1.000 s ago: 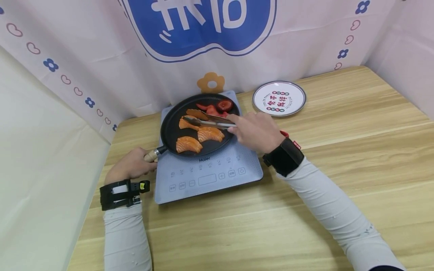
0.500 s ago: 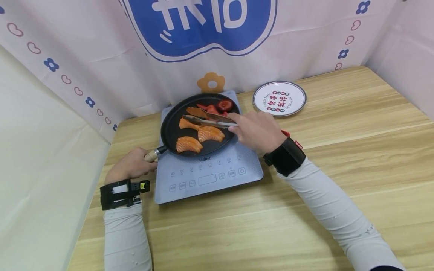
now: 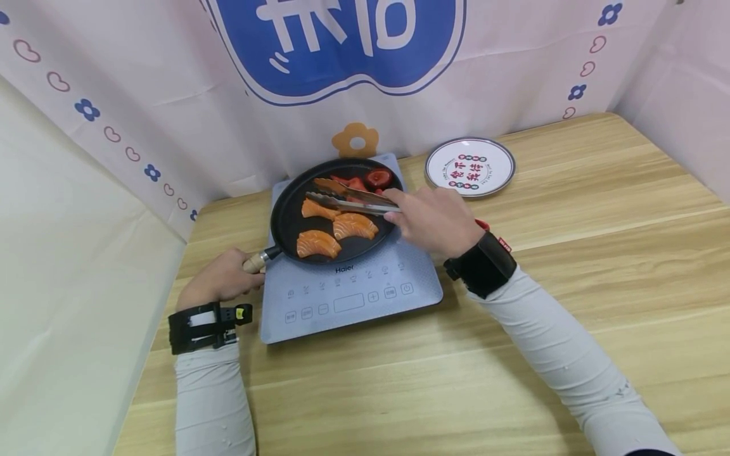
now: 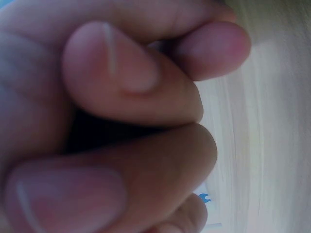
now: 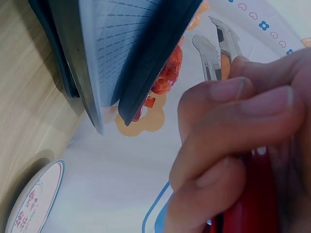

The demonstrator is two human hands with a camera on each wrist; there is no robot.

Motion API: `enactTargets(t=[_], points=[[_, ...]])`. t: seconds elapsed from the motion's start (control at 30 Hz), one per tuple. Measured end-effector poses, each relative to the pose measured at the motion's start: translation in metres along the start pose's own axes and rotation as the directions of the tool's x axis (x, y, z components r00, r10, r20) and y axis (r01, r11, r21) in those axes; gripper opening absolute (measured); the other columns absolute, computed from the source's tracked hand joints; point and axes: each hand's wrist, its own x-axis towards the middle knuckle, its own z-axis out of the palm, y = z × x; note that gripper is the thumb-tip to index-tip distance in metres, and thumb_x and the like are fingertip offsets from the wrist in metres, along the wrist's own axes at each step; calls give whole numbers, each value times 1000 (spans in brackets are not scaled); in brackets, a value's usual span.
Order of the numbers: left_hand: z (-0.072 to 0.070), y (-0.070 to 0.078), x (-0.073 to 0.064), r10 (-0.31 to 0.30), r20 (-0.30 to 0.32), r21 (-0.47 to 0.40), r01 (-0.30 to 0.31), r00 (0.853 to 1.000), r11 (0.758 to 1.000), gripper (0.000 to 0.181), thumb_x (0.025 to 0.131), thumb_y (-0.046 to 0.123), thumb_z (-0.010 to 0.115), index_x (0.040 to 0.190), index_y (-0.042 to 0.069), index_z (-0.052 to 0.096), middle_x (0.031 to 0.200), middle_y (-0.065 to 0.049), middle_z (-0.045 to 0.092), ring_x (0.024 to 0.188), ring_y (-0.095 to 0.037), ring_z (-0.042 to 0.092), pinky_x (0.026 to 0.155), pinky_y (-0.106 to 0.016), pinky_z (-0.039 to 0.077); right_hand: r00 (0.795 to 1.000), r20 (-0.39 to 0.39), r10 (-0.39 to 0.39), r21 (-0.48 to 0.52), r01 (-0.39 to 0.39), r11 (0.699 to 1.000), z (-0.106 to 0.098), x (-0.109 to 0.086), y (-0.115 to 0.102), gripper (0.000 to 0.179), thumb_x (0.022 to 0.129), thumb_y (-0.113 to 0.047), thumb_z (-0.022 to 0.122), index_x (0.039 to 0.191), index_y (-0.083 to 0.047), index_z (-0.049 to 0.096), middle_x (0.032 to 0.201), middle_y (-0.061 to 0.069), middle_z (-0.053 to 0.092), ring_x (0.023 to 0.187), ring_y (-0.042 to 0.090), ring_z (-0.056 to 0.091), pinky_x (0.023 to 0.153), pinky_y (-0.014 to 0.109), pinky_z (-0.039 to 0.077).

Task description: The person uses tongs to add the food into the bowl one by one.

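My left hand (image 3: 224,276) grips the wooden handle (image 3: 254,262) of a black frying pan (image 3: 291,235). In the left wrist view its curled fingers (image 4: 146,160) fill the picture and hide the handle. My right hand (image 3: 436,220) holds metal tongs (image 3: 365,206) with a red grip (image 5: 257,194). The tongs' tips are apart over the pan, and the right wrist view shows nothing between them. Orange salmon pieces (image 3: 318,243) lie in the pan's near and left part. Glossy red food pieces (image 3: 378,178) sit at its far right; the tongs partly cover some of the food.
Beneath the pan is a flat grey induction cooker (image 3: 348,323) with touch buttons along its front. A white plate (image 3: 470,166) with red lettering stands at the back right of the wooden table (image 3: 513,367). Printed cloth (image 3: 199,126) hangs close behind the cooker.
The tongs' tips have shifted slightly upward in the head view, away from the nearer salmon. My right hand has barely moved. The left hand and pan stay put.
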Motion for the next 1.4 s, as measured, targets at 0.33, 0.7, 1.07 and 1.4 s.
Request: enactTargets(t=[0.33,0.7,1.07,1.4], points=[[0,0,1,-7,1,-4,7,1000,1000,17,91,18,67,81,4,66,68,-1,66,57,-12,54,50,-26,44,1000,-15,-2,-24,1,1000,-1,-1,0,52,109,-42,54,155,-19,52,67,-1,50,56,18,51,48,30,36],[0,0,1,-16,7,-5,16,1000,1000,17,92,18,67,82,5,64,69,-1,66,57,-12,54,50,-26,44,999,-44,-10,-7,10,1000,-5,-3,1,50,109,-42,54,153,-17,53,65,-2,47,55,18,48,49,30,36],[0,2,0,-17,6,-2,17,1000,1000,16,92,17,67,82,5,64,70,-2,66,58,-12,54,51,-26,44,999,-32,18,7,-17,1000,-11,-5,1,52,109,-43,54,155,-20,50,64,-2,46,53,19,47,48,30,32],[0,1,0,-16,6,-12,16,1000,1000,17,92,18,67,82,5,65,69,-2,66,58,-12,54,51,-26,44,999,-30,31,14,-31,999,-14,-7,4,52,109,-42,54,156,-20,50,68,0,51,55,19,51,47,29,32]])
